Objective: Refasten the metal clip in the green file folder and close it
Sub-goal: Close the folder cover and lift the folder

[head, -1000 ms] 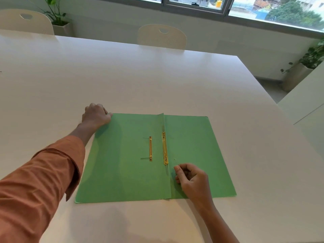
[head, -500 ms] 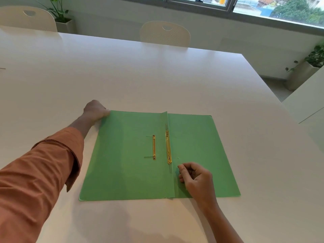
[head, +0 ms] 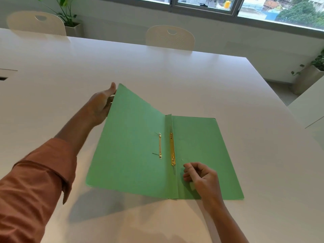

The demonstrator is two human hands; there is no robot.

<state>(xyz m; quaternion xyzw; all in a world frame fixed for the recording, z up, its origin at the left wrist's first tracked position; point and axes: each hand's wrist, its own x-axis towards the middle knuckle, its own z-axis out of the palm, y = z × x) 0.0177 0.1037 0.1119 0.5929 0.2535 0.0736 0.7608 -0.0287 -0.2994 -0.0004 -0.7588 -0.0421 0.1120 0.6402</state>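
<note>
The green file folder (head: 201, 146) lies open on the white table. Its left cover (head: 129, 141) is raised off the table at the far left corner, held by my left hand (head: 100, 106), fingers behind the edge. A brass metal clip (head: 172, 149) runs flat along the spine fold. A second thin brass bar (head: 159, 145) sits on the inside of the left cover. My right hand (head: 201, 178) rests on the right cover near the clip's lower end, fingers curled loosely, holding nothing visible.
The white table (head: 157, 76) spreads wide around the folder. Two cream chairs (head: 171, 37) stand at its far side, with potted plants (head: 70, 23) by the wall. A second white surface (head: 308, 109) lies to the right beyond a gap.
My left hand has gripped the left cover's far corner and lifted it off the table. The right hand has stayed beside the clip.
</note>
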